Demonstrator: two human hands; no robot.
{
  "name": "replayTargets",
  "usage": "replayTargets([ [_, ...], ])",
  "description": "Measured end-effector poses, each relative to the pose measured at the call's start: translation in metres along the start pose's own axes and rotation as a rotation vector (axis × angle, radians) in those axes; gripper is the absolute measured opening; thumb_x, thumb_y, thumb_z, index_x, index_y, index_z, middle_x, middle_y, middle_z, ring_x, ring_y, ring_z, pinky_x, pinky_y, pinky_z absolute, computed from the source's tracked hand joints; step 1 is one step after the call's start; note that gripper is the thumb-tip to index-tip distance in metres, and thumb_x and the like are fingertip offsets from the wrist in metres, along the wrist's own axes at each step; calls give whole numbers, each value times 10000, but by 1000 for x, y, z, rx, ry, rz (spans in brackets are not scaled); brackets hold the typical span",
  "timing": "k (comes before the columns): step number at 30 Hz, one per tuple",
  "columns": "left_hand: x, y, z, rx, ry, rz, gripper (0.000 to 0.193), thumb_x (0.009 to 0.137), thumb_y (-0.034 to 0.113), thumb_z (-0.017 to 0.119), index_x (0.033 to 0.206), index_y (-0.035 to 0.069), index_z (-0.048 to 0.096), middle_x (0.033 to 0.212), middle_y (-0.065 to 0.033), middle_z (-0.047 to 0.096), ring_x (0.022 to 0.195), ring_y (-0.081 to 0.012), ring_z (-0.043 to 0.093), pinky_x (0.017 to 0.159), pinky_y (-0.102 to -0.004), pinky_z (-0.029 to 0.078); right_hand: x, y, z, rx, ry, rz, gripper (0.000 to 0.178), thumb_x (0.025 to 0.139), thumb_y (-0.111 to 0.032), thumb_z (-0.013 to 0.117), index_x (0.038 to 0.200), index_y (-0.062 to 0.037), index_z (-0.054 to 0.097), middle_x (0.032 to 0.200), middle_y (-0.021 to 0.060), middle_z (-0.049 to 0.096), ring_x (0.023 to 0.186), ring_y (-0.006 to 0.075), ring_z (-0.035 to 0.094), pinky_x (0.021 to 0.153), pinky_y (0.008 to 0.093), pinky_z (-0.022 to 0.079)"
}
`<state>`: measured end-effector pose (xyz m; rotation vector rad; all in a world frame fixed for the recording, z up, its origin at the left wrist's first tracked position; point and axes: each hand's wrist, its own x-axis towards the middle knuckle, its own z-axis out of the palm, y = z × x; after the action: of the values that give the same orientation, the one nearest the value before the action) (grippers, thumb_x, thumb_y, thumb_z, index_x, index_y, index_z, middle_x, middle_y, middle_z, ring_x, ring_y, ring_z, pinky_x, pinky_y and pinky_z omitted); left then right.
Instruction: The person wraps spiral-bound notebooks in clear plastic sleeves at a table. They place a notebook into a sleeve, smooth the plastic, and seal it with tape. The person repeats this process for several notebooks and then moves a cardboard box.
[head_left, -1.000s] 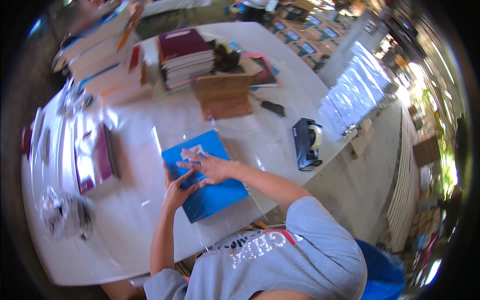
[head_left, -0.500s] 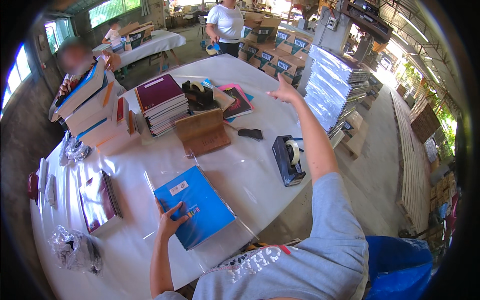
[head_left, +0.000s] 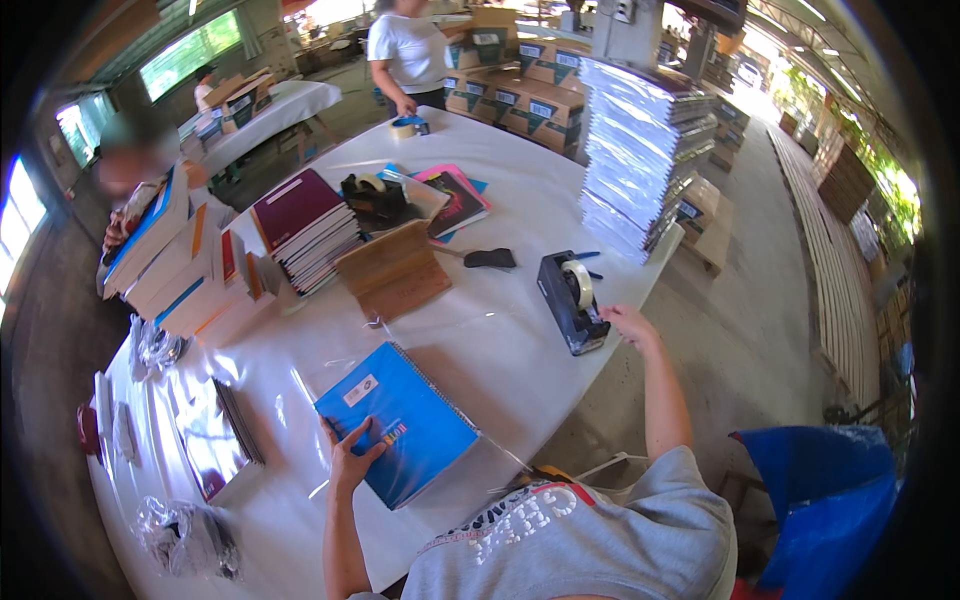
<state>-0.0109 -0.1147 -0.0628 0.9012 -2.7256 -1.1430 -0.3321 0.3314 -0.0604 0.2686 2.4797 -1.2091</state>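
A blue spiral-bound notebook [head_left: 400,425] lies on clear plastic film on the white table in front of me. My left hand [head_left: 354,452] rests on its left edge, fingers spread over the cover. Off to the right, my right hand [head_left: 632,326] is at the cutting end of a black tape dispenser [head_left: 560,310]. Its thumb and forefinger are pinched at the end of the tape; the strip itself is too small to see clearly. A roll of pale tape [head_left: 577,284] sits in the dispenser.
Beyond the notebook are a brown wooden holder [head_left: 395,272], a stack of maroon notebooks [head_left: 305,225], and a second tape dispenser [head_left: 375,200]. Tall stacks of books [head_left: 185,270] stand left, wrapped notebooks [head_left: 635,160] at the far right. Two people stand across the table.
My right hand has come down and back from its outstretched reach near the wrapped stack to the tape dispenser. My left hand stays on the notebook. The view has shifted slightly.
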Motion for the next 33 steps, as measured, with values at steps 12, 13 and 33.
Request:
replayTargets([
  [12,6,6,2,32,-11,-4,597,628,294,812,1172,158,607,1476,-237,20,1341,-336,226,1026,-375,337,-15,5,15,687,-235,112,240,815,-337,649,960,-148,628,1014,27,586,952,269,510,763,600,378],
  [13,6,1,2,53,-20,25,596,629,303,810,1171,157,608,1477,-236,17,1341,-336,226,1027,-377,335,-13,6,19,727,-217,108,244,818,-332,645,977,-147,625,1041,30,583,990,305,512,782,656,363],
  [33,5,-11,2,134,34,59,621,633,418,793,1202,301,575,1479,-194,-105,1348,-390,162,1069,-426,283,-74,-12,23,97,326,-661,168,809,-94,640,884,55,662,773,137,672,701,182,653,663,277,500],
])
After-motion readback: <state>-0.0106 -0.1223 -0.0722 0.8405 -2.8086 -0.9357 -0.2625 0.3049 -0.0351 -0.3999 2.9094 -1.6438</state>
